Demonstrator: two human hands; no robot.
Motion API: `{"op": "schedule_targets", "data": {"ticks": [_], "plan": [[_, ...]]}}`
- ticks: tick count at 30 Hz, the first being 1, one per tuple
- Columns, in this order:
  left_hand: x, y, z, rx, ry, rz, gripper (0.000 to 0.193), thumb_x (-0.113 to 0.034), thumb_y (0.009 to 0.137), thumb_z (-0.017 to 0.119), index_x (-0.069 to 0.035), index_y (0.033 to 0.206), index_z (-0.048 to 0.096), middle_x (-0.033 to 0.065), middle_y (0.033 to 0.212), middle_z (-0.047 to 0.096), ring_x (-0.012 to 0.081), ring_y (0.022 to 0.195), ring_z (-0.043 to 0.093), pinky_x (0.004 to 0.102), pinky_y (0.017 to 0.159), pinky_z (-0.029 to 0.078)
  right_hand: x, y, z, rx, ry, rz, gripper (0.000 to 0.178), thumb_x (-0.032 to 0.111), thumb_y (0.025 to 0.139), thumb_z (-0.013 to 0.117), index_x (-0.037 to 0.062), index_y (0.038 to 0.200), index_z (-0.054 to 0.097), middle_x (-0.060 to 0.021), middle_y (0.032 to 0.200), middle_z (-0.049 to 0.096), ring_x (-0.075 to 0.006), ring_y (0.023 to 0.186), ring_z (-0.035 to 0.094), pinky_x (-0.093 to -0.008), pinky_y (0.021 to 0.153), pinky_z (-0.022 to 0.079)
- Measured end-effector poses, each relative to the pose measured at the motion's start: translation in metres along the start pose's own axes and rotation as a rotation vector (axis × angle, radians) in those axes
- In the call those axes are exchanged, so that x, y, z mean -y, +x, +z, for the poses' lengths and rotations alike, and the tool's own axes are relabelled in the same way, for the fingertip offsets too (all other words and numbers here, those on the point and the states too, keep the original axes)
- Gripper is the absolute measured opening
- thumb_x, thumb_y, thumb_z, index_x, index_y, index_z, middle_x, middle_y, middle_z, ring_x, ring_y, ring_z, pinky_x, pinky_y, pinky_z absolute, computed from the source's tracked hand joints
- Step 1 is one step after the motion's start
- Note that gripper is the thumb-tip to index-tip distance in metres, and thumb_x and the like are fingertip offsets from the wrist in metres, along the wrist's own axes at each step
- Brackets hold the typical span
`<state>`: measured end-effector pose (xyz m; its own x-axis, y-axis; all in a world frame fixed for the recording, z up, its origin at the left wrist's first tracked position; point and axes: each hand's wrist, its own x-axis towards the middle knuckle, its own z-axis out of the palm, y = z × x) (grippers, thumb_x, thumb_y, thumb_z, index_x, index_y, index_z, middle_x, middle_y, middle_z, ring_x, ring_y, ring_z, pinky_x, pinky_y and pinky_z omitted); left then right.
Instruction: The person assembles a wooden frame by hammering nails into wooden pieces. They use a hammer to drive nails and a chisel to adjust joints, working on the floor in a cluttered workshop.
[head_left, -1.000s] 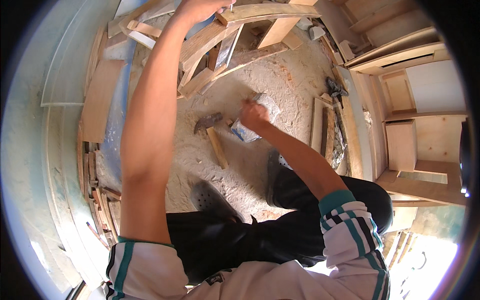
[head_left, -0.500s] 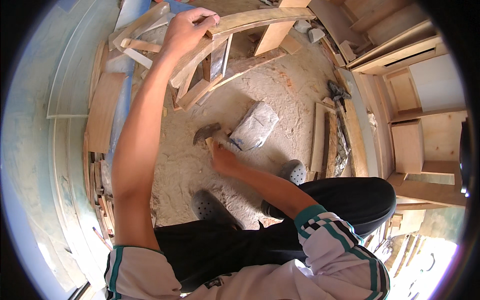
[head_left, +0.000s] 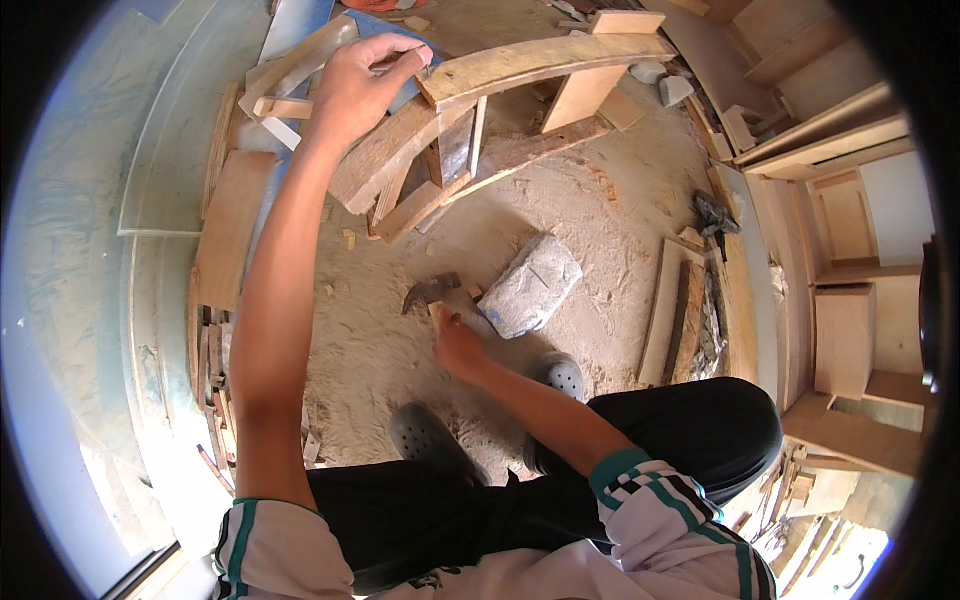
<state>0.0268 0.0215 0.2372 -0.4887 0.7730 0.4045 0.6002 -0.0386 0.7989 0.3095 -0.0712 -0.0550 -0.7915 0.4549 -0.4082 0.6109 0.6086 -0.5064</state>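
Observation:
My left hand reaches far forward to the near-left end of a curved wooden plank. Its thumb and fingers are pinched together just at the plank's edge; whatever they hold is too small to make out. Low over the dusty floor, my right hand grips the short visible stretch of a hammer's wooden handle. The hammer's dark claw head points away from me, left of a rough grey stone block. Under the plank, upright boards and a lower beam form a rough wooden frame.
My grey clogs stand on the sandy floor. Glass sheets lean along the left, beside a flat board and stacked wood scraps. Loose planks and wooden cabinet frames line the right.
The whole view has shifted, so the frame, stone and hammer sit lower and farther right in the picture. My left hand stays pinched at the plank's end; my right still grips the hammer.

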Motion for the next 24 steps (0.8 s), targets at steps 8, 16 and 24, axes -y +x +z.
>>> {"op": "schedule_targets", "data": {"ticks": [8, 16, 24], "plan": [[-0.007, -0.017, -0.003, -0.029, -0.162, -0.197, 0.024, -0.019, 0.096, 0.064, 0.001, 0.108, 0.07, 0.0072, 0.1, 0.072, 0.0117, 0.094, 0.066, 0.0249, 0.086, 0.052, 0.002, 0.007, -0.007, 0.109, 0.077, -0.007, 0.064, 0.012, 0.082, 0.062, -0.007, 0.133, 0.029, -0.0281, 0.086, 0.065, -0.0436, 0.077, 0.067, -0.0512, 0.064, 0.054], [-0.005, -0.019, 0.001, -0.035, -0.221, -0.224, 0.025, -0.022, 0.093, 0.068, 0.0, 0.104, 0.071, 0.0087, 0.098, 0.073, 0.0132, 0.094, 0.068, 0.0273, 0.085, 0.054, -0.001, 0.013, -0.011, 0.169, 0.126, 0.04, 0.065, 0.013, 0.079, 0.067, -0.0039, 0.127, 0.028, -0.0309, 0.095, 0.064, -0.047, 0.082, 0.065, -0.0534, 0.071, 0.054], [-0.016, -0.021, 0.017, -0.058, -0.09, -0.215, 0.025, -0.027, 0.09, 0.071, -0.004, 0.1, 0.073, 0.0092, 0.09, 0.073, 0.016, 0.082, 0.068, 0.0281, 0.074, 0.052, 0.012, 0.03, -0.077, 0.247, 0.194, 0.199, 0.087, 0.02, 0.077, 0.072, -0.0096, 0.142, 0.021, -0.0293, 0.104, 0.065, -0.0374, 0.087, 0.069, -0.0459, 0.071, 0.055]]}}
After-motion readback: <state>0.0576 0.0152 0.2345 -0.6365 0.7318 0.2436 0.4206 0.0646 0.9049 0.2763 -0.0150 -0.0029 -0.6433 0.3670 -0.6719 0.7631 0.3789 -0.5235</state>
